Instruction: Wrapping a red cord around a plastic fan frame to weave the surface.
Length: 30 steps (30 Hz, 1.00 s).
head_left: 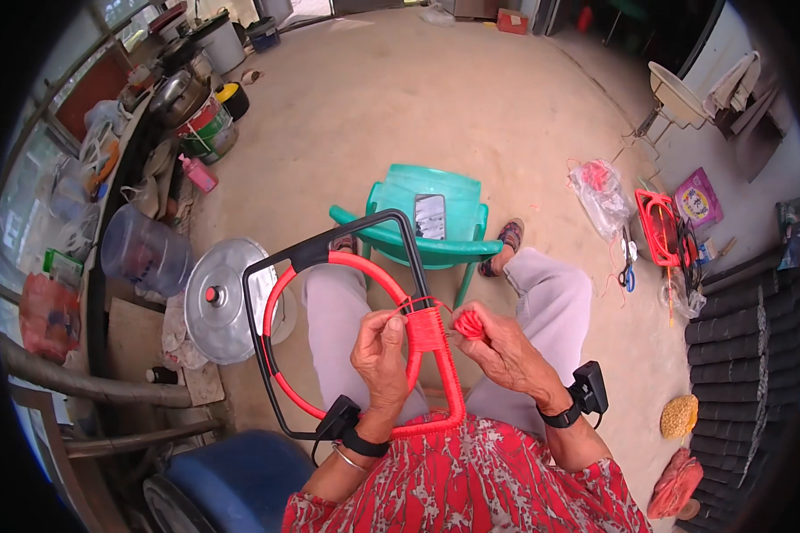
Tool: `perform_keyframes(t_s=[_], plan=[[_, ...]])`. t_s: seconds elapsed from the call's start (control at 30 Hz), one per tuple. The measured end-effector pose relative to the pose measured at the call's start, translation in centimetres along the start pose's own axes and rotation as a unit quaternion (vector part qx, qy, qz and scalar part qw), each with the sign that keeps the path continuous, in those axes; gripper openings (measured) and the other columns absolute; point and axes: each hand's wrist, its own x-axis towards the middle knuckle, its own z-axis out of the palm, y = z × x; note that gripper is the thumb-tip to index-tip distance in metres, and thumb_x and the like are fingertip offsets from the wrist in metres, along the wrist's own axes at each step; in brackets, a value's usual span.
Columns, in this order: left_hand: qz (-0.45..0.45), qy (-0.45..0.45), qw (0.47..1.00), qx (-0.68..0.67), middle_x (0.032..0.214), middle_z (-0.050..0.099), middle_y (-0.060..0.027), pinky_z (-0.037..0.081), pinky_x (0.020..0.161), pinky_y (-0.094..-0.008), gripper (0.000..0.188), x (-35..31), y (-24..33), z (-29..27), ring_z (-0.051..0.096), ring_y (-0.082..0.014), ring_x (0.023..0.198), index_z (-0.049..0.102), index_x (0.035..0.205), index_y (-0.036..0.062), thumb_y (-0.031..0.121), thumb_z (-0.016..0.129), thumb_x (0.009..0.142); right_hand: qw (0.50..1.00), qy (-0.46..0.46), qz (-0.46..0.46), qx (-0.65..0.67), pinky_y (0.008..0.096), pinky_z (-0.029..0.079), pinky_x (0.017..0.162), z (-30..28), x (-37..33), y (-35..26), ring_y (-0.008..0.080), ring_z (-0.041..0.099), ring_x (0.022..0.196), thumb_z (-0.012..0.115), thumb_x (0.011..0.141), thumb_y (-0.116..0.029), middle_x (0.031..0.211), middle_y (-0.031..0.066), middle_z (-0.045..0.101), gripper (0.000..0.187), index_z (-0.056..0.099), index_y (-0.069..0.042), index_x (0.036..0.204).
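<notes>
A black rectangular frame with a ring inside it [411, 238] rests on my lap, tilted to the left. Red cord [427, 330] is wound tightly around its right side, and red also covers most of the ring and the near edge. My left hand [382, 360] is closed at the left of the wound part, thumb and finger pinching a strand of the cord. To the right of it, my right hand [498, 345] is closed around a small bundle of red cord [469, 325]. A loose strand loops over the frame between both hands.
Ahead stands a green plastic chair [427, 182] with a phone [430, 218] on it. At left are a round metal lid [227, 324], a clear plastic tub [142, 253] and a blue barrel [240, 484]. Scissors [628, 266] and a bag of red cord [600, 191] lie at right.
</notes>
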Motion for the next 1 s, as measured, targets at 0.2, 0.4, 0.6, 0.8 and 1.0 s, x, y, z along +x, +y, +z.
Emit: perform_keyframes(t_s=[0.2,0.4,0.6,0.8,1.0], plan=[[0.073,-0.026,0.993,0.092,0.089,0.057,-0.0060,0.043,0.073,-0.0249,0.011,-0.1,-0.7,-0.3,0.052,-0.0136,0.080,0.061,0.094,-0.0022,0.007,0.063,0.088,0.994,-0.031,0.005,-0.104,0.0408,0.041,0.055,0.0,-0.3,-0.8,0.0375,0.049,0.061,0.064,0.086,-0.027,0.068,0.0177,0.054,0.036,0.049,-0.002,0.106],[0.083,-0.026,0.989,0.122,0.078,0.057,-0.0063,0.043,0.069,-0.0278,0.009,0.0,0.0,0.1,0.051,-0.0159,0.076,0.064,0.093,-0.0015,0.004,0.064,0.086,0.986,-0.064,-0.040,-0.147,0.0485,0.043,0.066,-0.2,-1.0,-0.5,0.0430,0.056,0.081,0.061,0.081,-0.016,0.088,0.0245,0.057,0.032,0.044,0.000,0.103],[0.211,-0.077,0.956,0.190,0.071,0.056,-0.0063,0.041,0.069,-0.0324,0.013,-0.1,0.3,0.4,0.050,-0.0210,0.071,0.066,0.093,0.0005,0.005,0.069,0.081,0.968,-0.069,-0.067,-0.231,0.0466,0.044,0.063,1.2,0.6,-0.2,0.0412,0.057,0.074,0.061,0.079,-0.010,0.076,0.0209,0.056,0.037,0.042,0.000,0.110],[0.321,-0.088,0.906,0.263,0.070,0.054,-0.0050,0.036,0.065,-0.0340,0.016,-0.4,0.7,0.5,0.049,-0.0216,0.069,0.068,0.091,0.0033,0.005,0.071,0.076,0.955,-0.063,-0.019,-0.289,0.0469,0.044,0.063,2.7,2.7,0.1,0.0435,0.058,0.076,0.062,0.078,-0.008,0.075,0.0226,0.057,0.038,0.040,0.002,0.106],[0.256,-0.108,0.929,0.246,0.081,0.057,-0.0066,0.041,0.067,-0.0339,0.018,-1.5,0.3,0.1,0.052,-0.0226,0.072,0.069,0.095,0.0033,0.006,0.071,0.077,0.997,-0.005,-0.060,-0.049,0.0434,0.047,0.075,2.3,2.5,-0.1,0.0423,0.057,0.090,0.063,0.077,-0.003,0.094,0.0250,0.056,0.039,0.039,0.001,0.108]])
